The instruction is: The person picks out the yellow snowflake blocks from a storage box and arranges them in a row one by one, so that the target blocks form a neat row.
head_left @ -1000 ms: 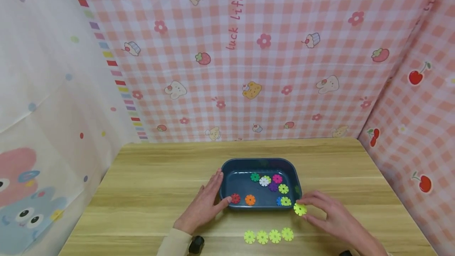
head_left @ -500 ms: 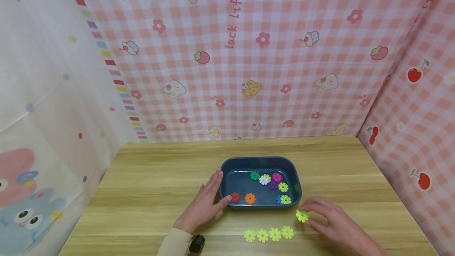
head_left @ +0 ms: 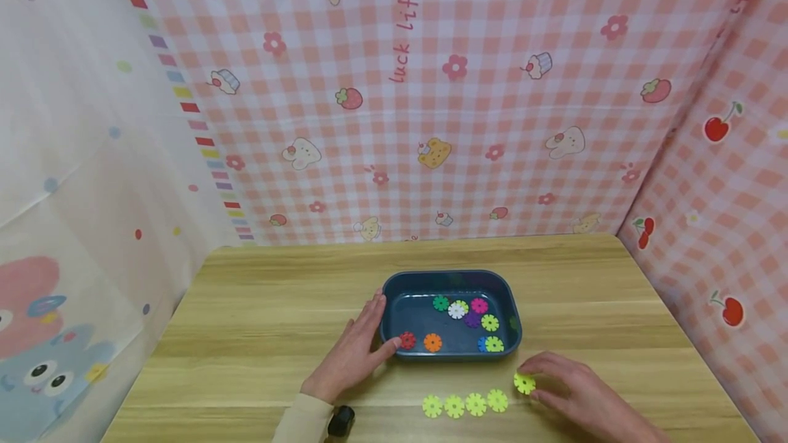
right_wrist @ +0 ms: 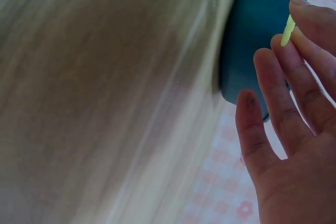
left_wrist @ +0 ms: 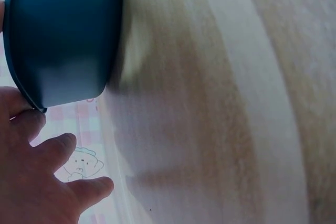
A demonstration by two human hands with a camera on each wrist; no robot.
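Observation:
In the head view my left hand (head_left: pixel 351 353) holds the left end of a dark blue plastic bin (head_left: pixel 449 357), its thumb over the front-left rim and fingers along the side. The left wrist view shows its outer fingers spread off the bin (left_wrist: pixel 68 35). My right hand (head_left: pixel 579 388) pinches a yellow snowflake disc (head_left: pixel 524 383) between thumb and fingers, right of the bin's front corner. Edge-on, that disc (right_wrist: pixel 289 27) shows in the right wrist view, the other fingers extended. Left of it, several yellow snowflake discs (head_left: pixel 454 406) lie in a row on the table.
Inside the bin lie loose discs: a red one (head_left: pixel 407 341), an orange one (head_left: pixel 433 342), a green one (head_left: pixel 440 303), a pink one (head_left: pixel 479 305) and several others. Patterned cloth (head_left: pixel 431 101) hangs behind the wooden table (head_left: pixel 277 306) and at both sides.
My right hand has drawn the yellow disc from the bin's front-right corner towards me, near the right end of the row. My left hand stays on the bin.

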